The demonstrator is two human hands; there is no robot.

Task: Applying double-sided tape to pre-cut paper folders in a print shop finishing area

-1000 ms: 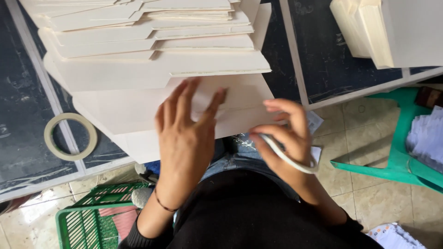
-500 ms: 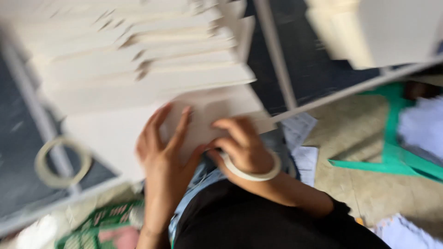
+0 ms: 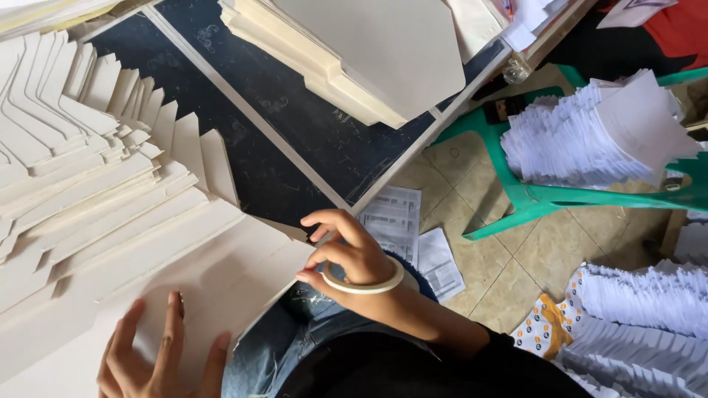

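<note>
On the bench [image 3: 310, 140], the left hand [image 3: 158, 354] (fingers spread) flattens light, bendable card [image 3: 221, 280]; the right hand [image 3: 346, 254] pinches its corner.

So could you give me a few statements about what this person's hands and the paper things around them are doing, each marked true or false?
1. The left hand lies flat on a cream card sheet. True.
2. A roll of tape sits around the right hand at the wrist. True.
3. The right hand holds a pair of scissors. False: its fingertips pinch the sheet's edge.
4. The plastic stool beside the table is red. False: it is green, with a stack of white papers on it.
5. Printed sheets lie on the tiled floor. True.
</note>
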